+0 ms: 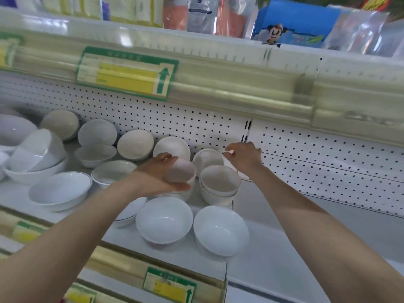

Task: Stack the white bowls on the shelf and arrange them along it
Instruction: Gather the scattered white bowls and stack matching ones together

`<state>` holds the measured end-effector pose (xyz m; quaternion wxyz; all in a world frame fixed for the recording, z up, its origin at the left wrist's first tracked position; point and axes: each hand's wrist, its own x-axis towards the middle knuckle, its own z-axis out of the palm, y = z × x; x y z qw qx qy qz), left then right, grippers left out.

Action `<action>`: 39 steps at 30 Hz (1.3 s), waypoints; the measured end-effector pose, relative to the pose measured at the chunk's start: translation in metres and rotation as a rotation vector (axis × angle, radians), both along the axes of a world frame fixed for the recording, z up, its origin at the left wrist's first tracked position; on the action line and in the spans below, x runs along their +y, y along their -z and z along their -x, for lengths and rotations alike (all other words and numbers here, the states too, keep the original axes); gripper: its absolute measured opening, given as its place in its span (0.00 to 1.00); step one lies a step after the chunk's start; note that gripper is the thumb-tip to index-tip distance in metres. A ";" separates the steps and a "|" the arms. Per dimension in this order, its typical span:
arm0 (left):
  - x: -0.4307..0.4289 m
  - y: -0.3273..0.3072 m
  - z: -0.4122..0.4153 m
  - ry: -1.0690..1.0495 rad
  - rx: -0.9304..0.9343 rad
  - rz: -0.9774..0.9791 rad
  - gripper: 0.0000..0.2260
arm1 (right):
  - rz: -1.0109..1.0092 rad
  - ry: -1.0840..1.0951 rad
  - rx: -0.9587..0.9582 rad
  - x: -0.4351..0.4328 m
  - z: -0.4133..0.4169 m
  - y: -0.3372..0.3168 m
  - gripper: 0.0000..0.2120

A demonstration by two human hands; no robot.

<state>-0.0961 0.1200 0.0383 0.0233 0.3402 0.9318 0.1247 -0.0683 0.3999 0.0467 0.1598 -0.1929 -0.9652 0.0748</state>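
A: Left hand?
B: It grasps a small round glossy white bowl, thumb under the near rim and fingers over the top. The bowl is held tilted above the white metal shelf, just left of a nested pair of white bowls. Judgement: it is angled to drop onto a stack.

A: Right hand?
B: It reaches to the back, fingers curled by the top edge of a white bowl leaning on its side. Blurred, so I cannot tell whether it grips or only touches.

A: Why leaning?
B: That bowl is propped against the white perforated back panel, probably to show its face.

A: Progress?
B: Two larger upright white bowls sit unstacked in front. Early stage, I judge.
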 end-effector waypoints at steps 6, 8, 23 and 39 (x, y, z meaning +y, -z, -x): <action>0.006 0.010 -0.021 -0.182 0.017 -0.082 0.50 | -0.098 -0.148 -0.003 0.007 0.030 0.015 0.14; 0.006 0.012 -0.031 -0.223 0.031 -0.147 0.49 | -0.162 -0.174 0.039 0.007 0.036 0.017 0.13; 0.011 0.021 -0.064 -0.478 0.071 -0.211 0.36 | 0.477 0.017 -0.023 0.015 0.031 0.025 0.07; -0.026 0.029 -0.056 -0.497 0.183 -0.346 0.30 | -0.114 -0.372 0.193 -0.067 0.040 -0.011 0.13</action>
